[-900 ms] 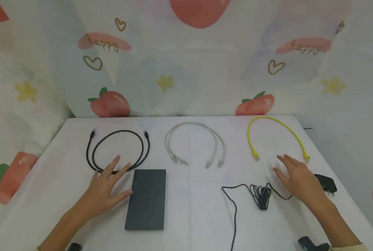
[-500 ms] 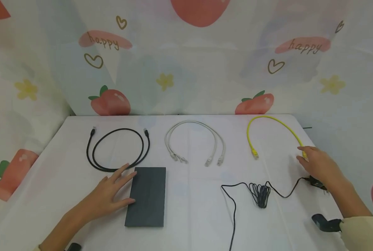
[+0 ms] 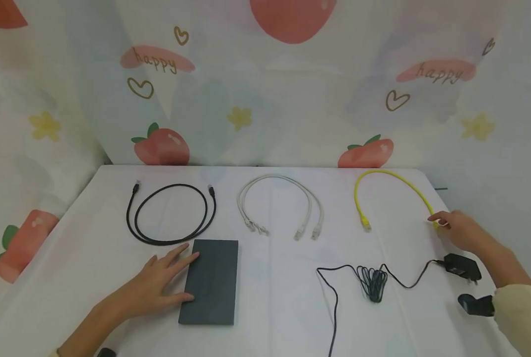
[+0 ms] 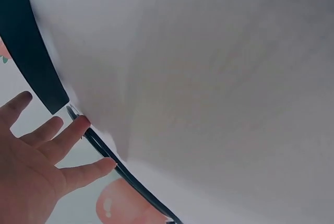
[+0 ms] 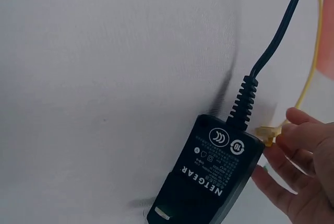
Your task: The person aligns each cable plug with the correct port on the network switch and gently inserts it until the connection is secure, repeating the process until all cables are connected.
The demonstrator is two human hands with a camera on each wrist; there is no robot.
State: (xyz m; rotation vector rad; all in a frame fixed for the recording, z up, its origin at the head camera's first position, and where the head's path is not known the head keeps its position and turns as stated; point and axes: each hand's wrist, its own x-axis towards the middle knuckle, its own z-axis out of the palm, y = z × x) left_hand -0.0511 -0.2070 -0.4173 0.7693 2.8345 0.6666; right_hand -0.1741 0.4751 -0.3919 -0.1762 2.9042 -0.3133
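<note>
- what's farthest left?
- a black cable (image 3: 176,185), looped on the white table (image 3: 288,302); the backdrop (image 3: 292,94) above it reads "happy".
- and the left hand (image 3: 160,285)?
- back upward, fingers spread, gripping nothing; its fingertips reach the left edge of a dark box (image 3: 212,287). whether they touch it, i can't tell.
- then?
- pale grey cables (image 3: 274,176), next a bundled black cord (image 3: 374,285), and behind that a yellow cable (image 3: 388,172) below a second "happy".
- the right hand (image 3: 462,230)?
- fingers curled, pinching the yellow cable by its right end, forearm slanting in from the right. just beside it lies a power adapter (image 5: 203,177); its label, upside down in the right wrist view, says "netgear".
</note>
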